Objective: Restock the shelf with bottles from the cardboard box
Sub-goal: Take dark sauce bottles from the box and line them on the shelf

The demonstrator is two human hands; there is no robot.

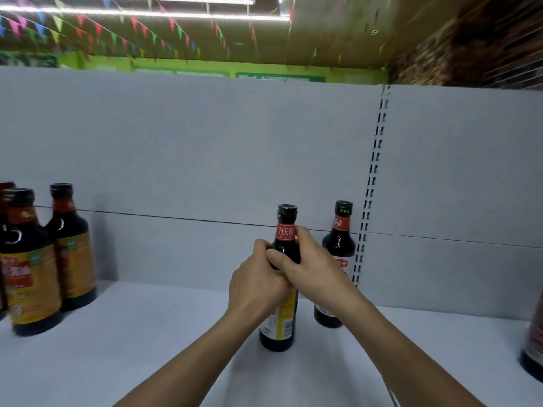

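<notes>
Bright ceiling strip lights (176, 10); edges blurred, wide-angle warped.

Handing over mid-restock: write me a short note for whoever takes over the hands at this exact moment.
Left hand: grips the shoulder of the dark glass bottle with a red neck band and yellow label.
Right hand: grips the same bottle just below the neck.
Bottle: upright, base apparently on the white shelf, towards the front.
Done: a second dark bottle with a red neck band stands behind it to the right. Orange-labelled dark bottles stand at the left.
Left: let go, probably after lining it up with the second bottle, then fetch more. The cardboard box is out of view.
</notes>
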